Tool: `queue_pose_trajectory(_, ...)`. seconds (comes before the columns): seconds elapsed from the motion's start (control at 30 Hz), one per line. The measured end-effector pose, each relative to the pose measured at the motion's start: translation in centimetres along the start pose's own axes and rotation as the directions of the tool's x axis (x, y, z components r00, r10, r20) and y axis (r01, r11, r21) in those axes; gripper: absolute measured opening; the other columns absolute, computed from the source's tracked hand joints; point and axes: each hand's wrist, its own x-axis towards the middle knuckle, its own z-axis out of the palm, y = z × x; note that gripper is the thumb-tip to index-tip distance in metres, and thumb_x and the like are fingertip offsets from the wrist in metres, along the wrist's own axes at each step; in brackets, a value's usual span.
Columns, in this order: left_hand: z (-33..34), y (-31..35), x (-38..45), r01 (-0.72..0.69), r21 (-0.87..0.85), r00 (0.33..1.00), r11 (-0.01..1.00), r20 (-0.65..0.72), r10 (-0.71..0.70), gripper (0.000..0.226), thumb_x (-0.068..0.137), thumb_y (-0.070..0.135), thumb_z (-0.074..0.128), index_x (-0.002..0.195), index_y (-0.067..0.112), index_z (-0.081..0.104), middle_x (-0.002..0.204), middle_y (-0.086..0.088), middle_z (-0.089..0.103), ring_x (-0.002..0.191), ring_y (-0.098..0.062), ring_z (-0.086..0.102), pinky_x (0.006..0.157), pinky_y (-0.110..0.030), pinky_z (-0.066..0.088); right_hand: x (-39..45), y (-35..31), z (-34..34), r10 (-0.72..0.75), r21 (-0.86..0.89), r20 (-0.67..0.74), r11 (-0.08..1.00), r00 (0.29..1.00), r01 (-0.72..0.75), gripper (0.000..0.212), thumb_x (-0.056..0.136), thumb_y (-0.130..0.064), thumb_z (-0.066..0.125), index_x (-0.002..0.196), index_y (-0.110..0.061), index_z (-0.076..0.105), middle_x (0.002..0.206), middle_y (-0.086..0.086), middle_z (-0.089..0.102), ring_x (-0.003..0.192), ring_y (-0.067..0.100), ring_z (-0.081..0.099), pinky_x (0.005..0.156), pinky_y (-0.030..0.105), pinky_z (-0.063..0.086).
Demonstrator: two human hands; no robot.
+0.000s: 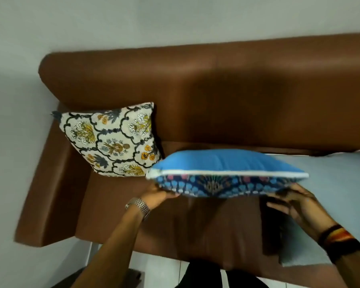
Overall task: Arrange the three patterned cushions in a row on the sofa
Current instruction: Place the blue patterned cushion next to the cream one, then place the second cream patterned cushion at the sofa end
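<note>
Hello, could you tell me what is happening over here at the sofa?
A person is setting cushions out on a brown sofa. One cream floral cushion already leans against the backrest at the armrest end. The left hand and right hand hold a blue cushion flat above the seat, just beside the first one, patterned face down. No third cushion is in view.

You're looking at brown sofa (216, 90). Cream cushion (112, 140) showing dark scallop lattice, yellow and orange flowers. Second cushion (222, 171) showing plain bright blue face, white piping, navy underside with blue and pink fan motifs.
</note>
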Motion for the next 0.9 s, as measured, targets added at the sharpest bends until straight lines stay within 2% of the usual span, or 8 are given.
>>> queue_pose_trajectory(0.1,0.5,3.7,3.3,-0.116,-0.057,0.989,0.992,-0.094,0.110,0.075,0.080,0.023,0.089,0.140,0.027,0.045,0.126,0.014,0.057,0.121,-0.010,0.054,0.108,-0.028,0.034,2.3,-3.2,3.6,-0.101,-0.189,-0.017,0.977,0.995,0.096,0.064,0.083,-0.045,0.079,0.140,-0.021,0.060,0.137,0.000,0.069,0.127,0.019,0.063,0.098,0.038,0.058)
queue_pose_trajectory(0.17,0.9,5.7,4.9,-0.200,-0.142,0.973,0.970,-0.145,0.179,0.088,0.076,0.035,0.092,0.147,0.028,0.041,0.136,0.008,0.056,0.129,-0.015,0.051,0.109,-0.030,0.036,4.2,-5.6,6.4,-0.177,-0.392,-0.022,0.907,0.984,0.155,0.083,0.068,-0.063,0.082,0.134,-0.023,0.054,0.125,-0.011,0.068,0.119,0.013,0.062,0.100,0.037,0.046)
queue_pose_trajectory(0.3,1.4,8.5,7.2,-0.246,-0.207,0.934,0.947,-0.313,0.174,0.112,0.056,0.082,0.077,0.150,0.030,0.045,0.144,0.001,0.063,0.129,-0.024,0.059,0.109,-0.042,0.047,7.2,-8.3,10.2,-0.272,-0.477,-0.184,0.865,0.945,0.156,0.086,0.061,-0.061,0.088,0.124,-0.023,0.043,0.119,-0.005,0.063,0.111,0.023,0.064,0.102,0.046,0.051)
queue_pose_trajectory(0.43,1.0,8.3,8.5,-0.308,-0.143,0.887,0.940,-0.399,0.230,0.101,0.063,0.088,0.066,0.146,0.032,0.048,0.140,0.002,0.066,0.121,-0.023,0.063,0.102,-0.044,0.053,7.2,-6.8,10.5,-0.368,-0.533,-0.298,0.830,0.881,0.166,0.071,0.066,-0.068,0.084,0.117,-0.029,0.052,0.116,-0.003,0.068,0.107,0.025,0.066,0.096,0.046,0.054)
queue_pose_trajectory(0.5,1.6,7.2,9.4,-0.263,-0.104,0.903,0.959,-0.376,0.207,0.105,0.064,0.093,0.062,0.148,0.032,0.045,0.144,0.001,0.063,0.124,-0.023,0.061,0.107,-0.047,0.051,8.1,-5.5,10.0,-0.312,-0.465,-0.295,0.873,0.903,0.150,0.059,0.075,-0.052,0.086,0.113,-0.019,0.055,0.110,0.002,0.070,0.103,0.025,0.068,0.097,0.048,0.055)
queue_pose_trajectory(0.63,5.4,5.6,10.0,-0.200,-0.137,0.922,0.970,-0.362,0.139,0.103,0.088,0.083,0.050,0.165,0.040,-0.002,0.177,0.000,0.012,0.160,-0.030,0.021,0.127,-0.057,0.025,9.1,-4.8,8.1,-0.290,-0.282,-0.173,0.930,0.941,0.235,0.028,0.089,0.000,0.075,0.098,-0.016,0.053,0.087,-0.006,0.061,0.080,-0.004,0.064,0.093,0.031,0.048)
queue_pose_trajectory(0.77,13.2,4.2,6.7,-0.028,-0.159,0.950,0.987,-0.311,-0.023,0.100,0.101,0.065,0.044,0.161,0.029,-0.027,0.174,-0.004,-0.024,0.163,-0.029,-0.012,0.130,-0.058,0.010,6.9,-3.6,0.1,-0.367,-0.444,-0.118,0.851,0.923,0.282,0.041,0.093,-0.008,0.072,0.131,-0.018,0.060,0.126,-0.001,0.067,0.120,0.015,0.061,0.109,0.034,0.047)
queue_pose_trajectory(0.9,24.8,2.4,4.3,0.102,-0.078,0.978,0.992,-0.174,-0.114,0.092,0.097,0.068,0.052,0.168,0.028,0.009,0.171,-0.011,0.029,0.154,-0.034,0.034,0.125,-0.048,0.029,3.9,-1.2,-13.9,-0.507,-0.740,-0.325,0.662,0.798,0.120,0.049,0.092,-0.040,0.069,0.135,-0.017,0.061,0.149,0.016,0.050,0.138,0.038,0.048,0.113,0.056,0.044)
